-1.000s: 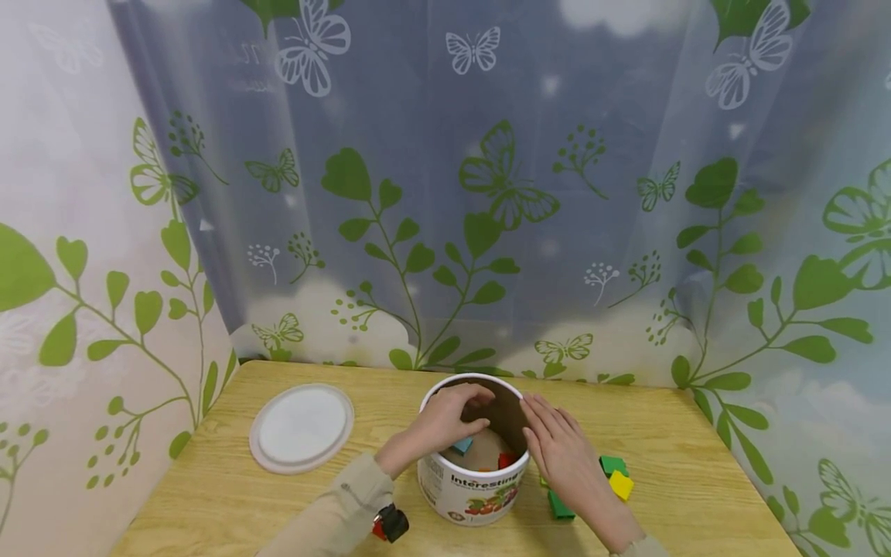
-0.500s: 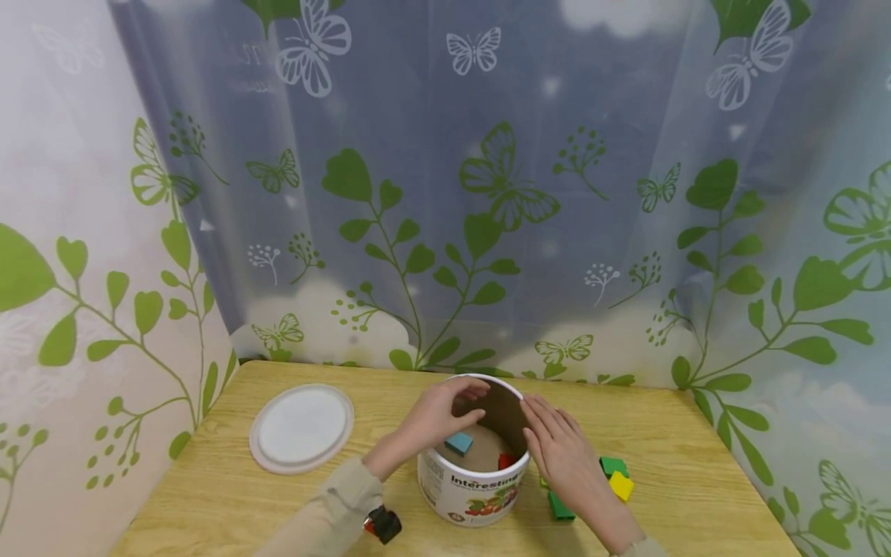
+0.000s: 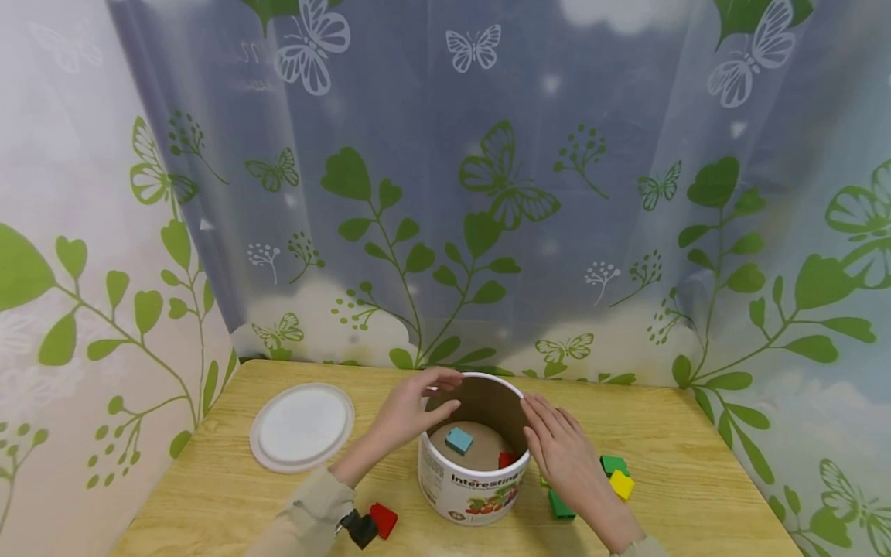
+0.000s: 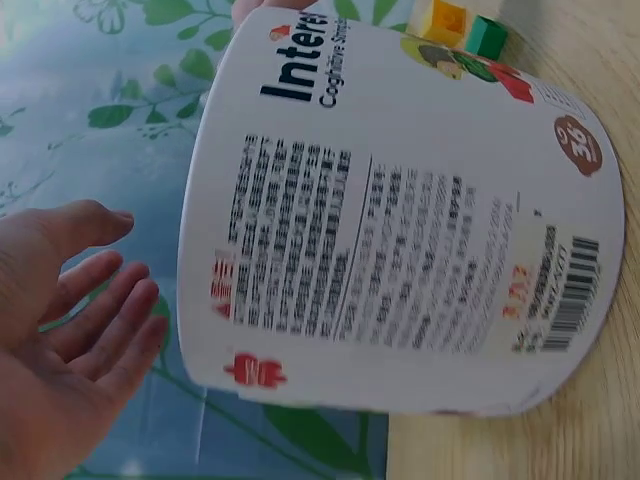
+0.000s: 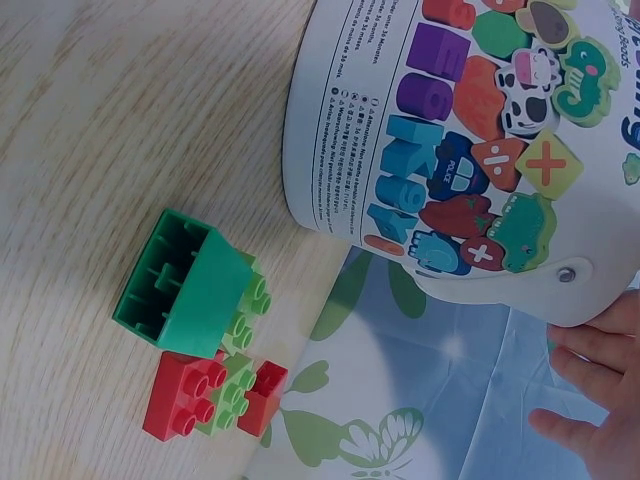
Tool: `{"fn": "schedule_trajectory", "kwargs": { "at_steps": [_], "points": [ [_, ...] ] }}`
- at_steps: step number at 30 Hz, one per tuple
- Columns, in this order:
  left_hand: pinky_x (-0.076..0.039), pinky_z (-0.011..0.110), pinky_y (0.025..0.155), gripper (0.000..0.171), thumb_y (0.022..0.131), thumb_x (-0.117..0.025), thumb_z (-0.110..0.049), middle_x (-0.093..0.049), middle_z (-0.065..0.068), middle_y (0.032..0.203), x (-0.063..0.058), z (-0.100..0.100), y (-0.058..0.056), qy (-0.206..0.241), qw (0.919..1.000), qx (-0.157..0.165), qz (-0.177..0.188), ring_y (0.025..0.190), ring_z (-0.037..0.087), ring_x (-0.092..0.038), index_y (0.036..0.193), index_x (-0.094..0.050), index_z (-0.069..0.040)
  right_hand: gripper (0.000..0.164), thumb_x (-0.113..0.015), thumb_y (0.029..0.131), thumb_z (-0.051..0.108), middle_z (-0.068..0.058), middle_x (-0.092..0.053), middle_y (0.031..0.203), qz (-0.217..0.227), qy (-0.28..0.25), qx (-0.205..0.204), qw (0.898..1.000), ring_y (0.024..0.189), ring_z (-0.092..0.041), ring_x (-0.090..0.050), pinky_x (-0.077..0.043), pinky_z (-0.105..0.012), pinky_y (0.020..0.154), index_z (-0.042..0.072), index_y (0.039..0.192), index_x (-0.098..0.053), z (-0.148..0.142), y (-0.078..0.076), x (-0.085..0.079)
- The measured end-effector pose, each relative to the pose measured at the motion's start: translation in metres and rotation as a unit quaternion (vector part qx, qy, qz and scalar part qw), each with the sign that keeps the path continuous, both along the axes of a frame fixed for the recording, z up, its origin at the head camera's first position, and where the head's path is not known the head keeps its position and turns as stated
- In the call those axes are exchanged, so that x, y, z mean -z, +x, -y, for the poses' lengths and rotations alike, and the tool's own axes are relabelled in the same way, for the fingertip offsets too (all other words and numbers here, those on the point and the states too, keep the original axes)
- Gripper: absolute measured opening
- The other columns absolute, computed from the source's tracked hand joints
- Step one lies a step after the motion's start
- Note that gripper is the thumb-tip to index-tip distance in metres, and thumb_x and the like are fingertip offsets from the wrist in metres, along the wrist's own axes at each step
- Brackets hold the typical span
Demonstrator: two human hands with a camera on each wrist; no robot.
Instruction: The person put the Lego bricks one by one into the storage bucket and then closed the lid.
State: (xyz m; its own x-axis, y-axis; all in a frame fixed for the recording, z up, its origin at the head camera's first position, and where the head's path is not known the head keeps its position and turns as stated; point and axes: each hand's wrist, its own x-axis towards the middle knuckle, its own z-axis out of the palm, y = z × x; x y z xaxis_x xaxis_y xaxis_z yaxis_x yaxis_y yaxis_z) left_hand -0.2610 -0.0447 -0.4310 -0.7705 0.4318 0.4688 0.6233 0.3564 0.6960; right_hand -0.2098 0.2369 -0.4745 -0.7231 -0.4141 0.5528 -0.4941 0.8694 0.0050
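A round white bucket (image 3: 469,495) with printed fruit stands upright on the table. Inside, a light blue building block (image 3: 459,441) lies on the bottom, and a red block (image 3: 506,459) shows near the right wall. My left hand (image 3: 411,410) is at the bucket's left rim, fingers loosely bent and apart, with nothing in them. In the left wrist view that hand (image 4: 80,330) appears beside the bucket's mouth, thumb and fingers spread. My right hand (image 3: 564,449) rests against the right rim with its fingers straight. Its fingertips (image 5: 580,370) are close to the bucket's handle joint.
A round white lid (image 3: 302,428) lies on the table at the left. A red block (image 3: 384,521) is beside my left wrist. Right of the bucket lie green (image 3: 561,504) and yellow (image 3: 622,485) blocks, with light green (image 5: 233,393) and red (image 5: 184,393) ones. A patterned curtain (image 3: 445,193) hangs behind.
My left hand has moved left out of the bucket's opening to its left rim. The light blue block, partly covered before, now shows whole on the bottom. The right hand stays put.
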Motion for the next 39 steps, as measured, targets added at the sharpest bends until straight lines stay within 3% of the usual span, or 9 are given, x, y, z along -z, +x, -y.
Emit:
{"fn": "schedule_trajectory", "kwargs": {
  "at_steps": [7, 15, 19, 25, 32, 39],
  "points": [
    [-0.057, 0.044, 0.093, 0.039, 0.092, -0.076, -0.011, -0.070, 0.008, 0.122, 0.008, 0.032, 0.006, 0.014, 0.9992, -0.026, 0.026, 0.109, 0.026, -0.067, 0.129, -0.066, -0.006, 0.046, -0.058, 0.103, 0.021, -0.014, -0.054, 0.148, 0.011, 0.002, 0.001, 1.000, 0.137, -0.030, -0.051, -0.043, -0.053, 0.109, 0.001, 0.144, -0.056, 0.000, 0.000, -0.001],
    [-0.058, 0.044, 0.089, 0.038, 0.092, -0.077, -0.014, -0.072, 0.004, 0.119, 0.031, 0.063, 0.011, 0.002, 0.9975, -0.060, 0.036, 0.105, 0.024, -0.069, 0.128, -0.067, -0.010, 0.045, -0.055, 0.105, 0.023, -0.014, -0.054, 0.149, 0.023, 0.003, 0.003, 1.000, 0.138, -0.030, -0.050, -0.043, -0.054, 0.109, 0.001, 0.144, -0.056, -0.001, 0.000, -0.001],
    [-0.058, 0.045, 0.089, 0.036, 0.092, -0.077, -0.015, -0.072, 0.005, 0.118, 0.042, 0.074, 0.016, 0.002, 0.9962, -0.062, 0.061, 0.103, 0.026, -0.070, 0.126, -0.068, -0.011, 0.045, -0.057, 0.103, 0.022, -0.014, -0.055, 0.148, 0.015, 0.004, 0.001, 1.000, 0.137, -0.030, -0.051, -0.044, -0.054, 0.108, 0.001, 0.143, -0.056, 0.000, 0.000, -0.001],
    [-0.058, 0.046, 0.089, 0.032, 0.093, -0.075, -0.018, -0.072, 0.011, 0.117, 0.062, 0.087, 0.024, -0.009, 0.9930, -0.028, 0.114, 0.105, 0.031, -0.069, 0.123, -0.069, -0.011, 0.044, -0.053, 0.105, 0.023, -0.015, -0.056, 0.146, 0.002, 0.000, -0.003, 1.000, 0.135, -0.031, -0.053, -0.044, -0.054, 0.108, 0.000, 0.142, -0.057, 0.000, -0.001, 0.001],
    [-0.059, 0.036, 0.087, 0.035, 0.092, -0.076, -0.015, -0.071, 0.018, 0.116, 0.088, 0.098, 0.034, -0.026, 0.9894, 0.029, 0.140, 0.105, 0.040, -0.067, 0.123, -0.068, -0.001, 0.045, -0.059, 0.102, 0.020, -0.014, -0.054, 0.148, 0.011, 0.000, 0.000, 1.000, 0.137, -0.031, -0.052, -0.043, -0.054, 0.109, 0.001, 0.143, -0.056, 0.000, -0.002, 0.002],
    [-0.058, 0.036, 0.090, 0.038, 0.091, -0.078, -0.018, -0.071, 0.016, 0.118, 0.104, 0.100, 0.043, -0.034, 0.9810, 0.061, 0.181, 0.107, 0.035, -0.067, 0.122, -0.067, 0.000, 0.046, -0.061, 0.101, 0.019, -0.014, -0.054, 0.148, 0.013, 0.001, 0.002, 1.000, 0.137, -0.030, -0.051, -0.043, -0.054, 0.109, 0.001, 0.144, -0.056, 0.000, -0.002, 0.002]
  ]
}}
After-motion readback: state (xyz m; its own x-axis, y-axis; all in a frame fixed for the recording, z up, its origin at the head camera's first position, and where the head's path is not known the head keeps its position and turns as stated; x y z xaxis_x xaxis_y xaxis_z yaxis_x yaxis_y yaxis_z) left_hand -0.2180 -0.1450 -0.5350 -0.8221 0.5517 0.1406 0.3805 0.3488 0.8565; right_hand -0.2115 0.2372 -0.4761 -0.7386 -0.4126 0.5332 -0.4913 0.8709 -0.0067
